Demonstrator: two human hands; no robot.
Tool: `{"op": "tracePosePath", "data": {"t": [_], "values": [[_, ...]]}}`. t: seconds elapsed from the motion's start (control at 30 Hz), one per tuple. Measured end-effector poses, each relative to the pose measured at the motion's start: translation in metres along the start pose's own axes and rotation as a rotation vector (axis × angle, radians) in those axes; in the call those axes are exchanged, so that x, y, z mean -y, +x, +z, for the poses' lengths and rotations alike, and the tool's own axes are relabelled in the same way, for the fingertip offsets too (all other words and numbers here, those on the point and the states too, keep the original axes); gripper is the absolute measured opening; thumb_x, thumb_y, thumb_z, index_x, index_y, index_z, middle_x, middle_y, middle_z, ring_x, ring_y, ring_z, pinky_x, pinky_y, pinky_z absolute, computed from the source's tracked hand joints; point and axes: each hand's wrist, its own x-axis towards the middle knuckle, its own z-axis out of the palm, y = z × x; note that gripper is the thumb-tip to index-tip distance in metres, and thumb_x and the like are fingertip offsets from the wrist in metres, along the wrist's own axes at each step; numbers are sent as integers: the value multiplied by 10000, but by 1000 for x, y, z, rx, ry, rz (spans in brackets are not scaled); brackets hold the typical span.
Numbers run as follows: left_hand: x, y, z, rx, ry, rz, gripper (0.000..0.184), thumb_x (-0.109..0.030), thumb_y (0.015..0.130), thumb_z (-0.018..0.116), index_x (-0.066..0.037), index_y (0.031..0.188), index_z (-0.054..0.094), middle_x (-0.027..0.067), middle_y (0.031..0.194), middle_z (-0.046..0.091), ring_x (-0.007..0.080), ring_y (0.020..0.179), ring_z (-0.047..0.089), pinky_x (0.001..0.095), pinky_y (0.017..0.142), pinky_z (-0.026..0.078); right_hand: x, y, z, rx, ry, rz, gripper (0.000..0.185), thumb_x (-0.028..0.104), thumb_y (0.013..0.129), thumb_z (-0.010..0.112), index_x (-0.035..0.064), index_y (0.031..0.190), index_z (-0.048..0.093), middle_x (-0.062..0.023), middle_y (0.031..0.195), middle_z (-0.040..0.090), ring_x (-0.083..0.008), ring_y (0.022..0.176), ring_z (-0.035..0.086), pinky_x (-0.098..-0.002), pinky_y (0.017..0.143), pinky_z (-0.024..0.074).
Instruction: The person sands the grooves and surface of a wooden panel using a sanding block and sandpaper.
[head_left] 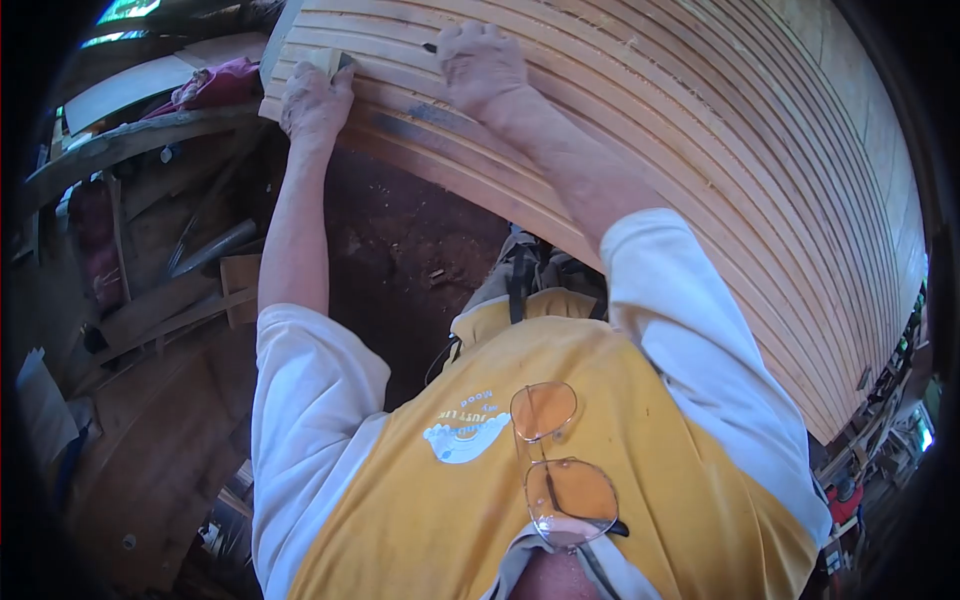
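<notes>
- Curved planked wooden surface (640,160) spans far center to right; long narrow strips run side by side, dark gaps between them.
- Small pale block (326,60) is at the far-left end of the strips, dark piece (345,62) at its right side.
- Left hand (316,102): fingers curled around the block, partly closed, over the surface's left end.
- Right hand (482,70): closed in a loose fist over the strips, right of the left hand and well apart from it. Dark object (430,47) pokes out on its left; rest hidden by the fingers, can't tell what it is.
- Grey-dark patch (405,127) on the strips, nearer than both hands and between them.
- Pale shavings (708,185) scattered on the strips, right of the right hand.
- Reddish-brown floor (400,235) below the near edge, small debris on it.
- Left side: pink cloth (215,84) by a pale board (130,88), curved timber (130,150) just nearer, grey tube (215,247) nearer again.
- Near: yellow shirt (420,520) with white sleeves, orange-lensed glasses (570,495) hanging at the collar.
- Near right: red item (845,492) among clutter, too small to identify.
</notes>
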Motion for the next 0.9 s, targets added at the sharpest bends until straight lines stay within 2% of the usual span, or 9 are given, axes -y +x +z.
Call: {"op": "tracePosePath", "data": {"t": [0.13, 0.27, 0.37, 0.4, 0.5, 0.53, 0.7, 0.73, 0.9], "values": [[13, 9, 15, -6, -24, 58, 697, -591, 917, 676, 39, 1206, 605, 263, 1201, 687, 438, 1147, 667, 522, 969, 532, -65, -83, -37, -88, 73, -120, 128, 124, 804, 615, 90, 927, 619, -100, 890, 649, -291, 839, 661, -394, 721, 527], [9, 8, 11, -16, 1, 49, 693, -606, 918, 668, 38, 1167, 620, 268, 1143, 707, 434, 1103, 690, 527, 938, 543, -146, -222, -126, 57, -229, 69, 52, 133, 883, 634, 103, 891, 592, -61, 819, 581, -281, 801, 615, -431, 701, 484], [8, 14, 18, 1, 60, 18, 703, -615, 929, 641, 41, 1179, 622, 267, 1172, 698, 431, 1131, 677, 526, 953, 534, -130, -211, -118, 7, -268, 47, 52, 122, 879, 632, 120, 862, 583, -47, 814, 568, -269, 782, 598, -400, 687, 476], [10, 16, 18, -3, 64, 24, 710, -621, 932, 631, 41, 1189, 620, 271, 1185, 693, 434, 1143, 671, 529, 962, 527, -122, -193, -89, 14, 47, 124, 56, 135, 863, 638, 139, 847, 584, -36, 818, 548, -254, 801, 581, -390, 697, 468], [3, 6, 11, 4, 91, 39, 740, -645, 942, 594, 38, 1227, 613, 283, 1230, 676, 441, 1182, 649, 537, 992, 505, -67, -96, -28, -341, 109, -139, 144, 153, 737, 628, 130, 869, 576, -37, 802, 539, -217, 765, 572, -400, 662, 465], [4, 7, 8, 4, 128, 54, 755, -657, 945, 577, 35, 1243, 609, 288, 1249, 669, 443, 1199, 640, 540, 1003, 495, -47, -70, -19, -77, -80, 3, 170, 231, 796, 671, 143, 894, 564, -48, 824, 600, -244, 789, 639, -409, 653, 472], [16, 16, 21, 26, 137, 36, 810, -704, 920, 575, 29, 1266, 595, 289, 1182, 698, 455, 1141, 676, 529, 981, 509, -107, -166, -85, -57, -79, 60, 127, 224, 870, 673, 133, 870, 584, -67, 807, 603, -260, 752, 627, -405, 615, 468], [19, 18, 23, 34, 110, 37, 820, -708, 913, 582, 35, 1259, 610, 294, 1205, 685, 453, 1156, 664, 532, 991, 504, -131, -204, -113, 140, -166, 165, 232, 303, 885, 736, 121, 888, 591, -68, 813, 599, -276, 774, 620, -421, 650, 466], [9, 13, 17, 6, 129, 14, 844, -725, 901, 591, 52, 1225, 648, 304, 1228, 668, 455, 1179, 646, 539, 999, 502, -217, -318, -170, 55, -263, 169, 312, 389, 917, 734, 113, 841, 612, -52, 819, 570, -281, 839, 601, -437, 720, 452]]}}
